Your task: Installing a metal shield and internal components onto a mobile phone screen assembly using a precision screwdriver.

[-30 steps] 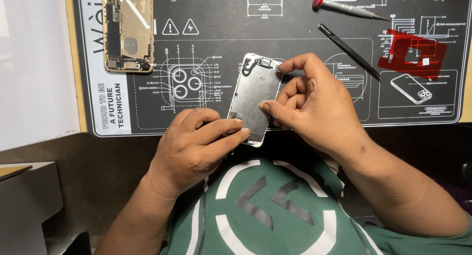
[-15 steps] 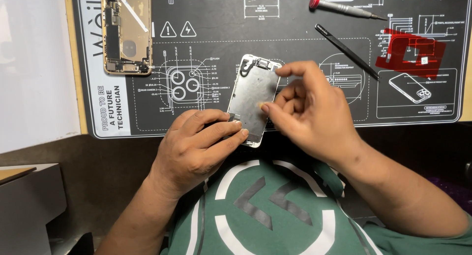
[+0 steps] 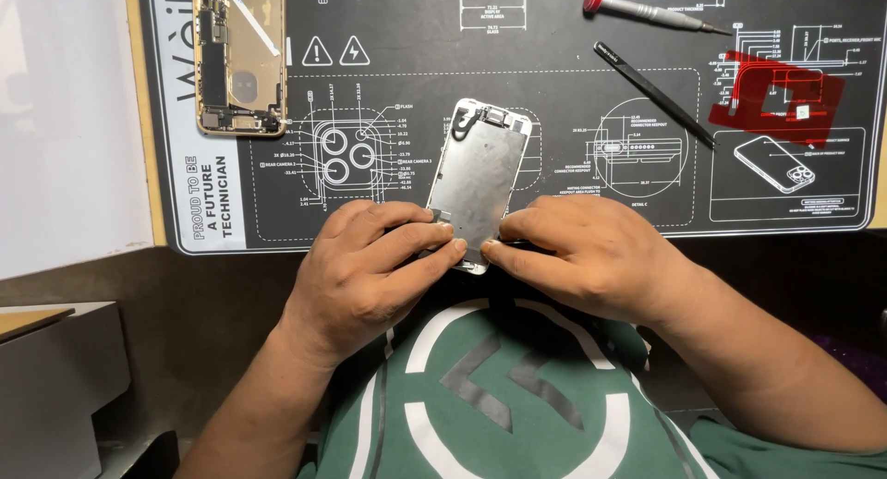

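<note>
Right hand (image 3: pixel 591 257) dropped from panel top to bottom edge; both hands' fingers pinch screen panel (image 3: pixel 480 179), left hand (image 3: pixel 370 271) steadying. Inspecting step; next needs firm edge grip.

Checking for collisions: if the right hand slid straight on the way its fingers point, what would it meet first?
The right hand points left across the screen panel's lower end; it would likely meet the left hand's fingers first.

Green shirt (image 3: pixel 517 414) (white and grey circular emblem), bare forearms
</note>
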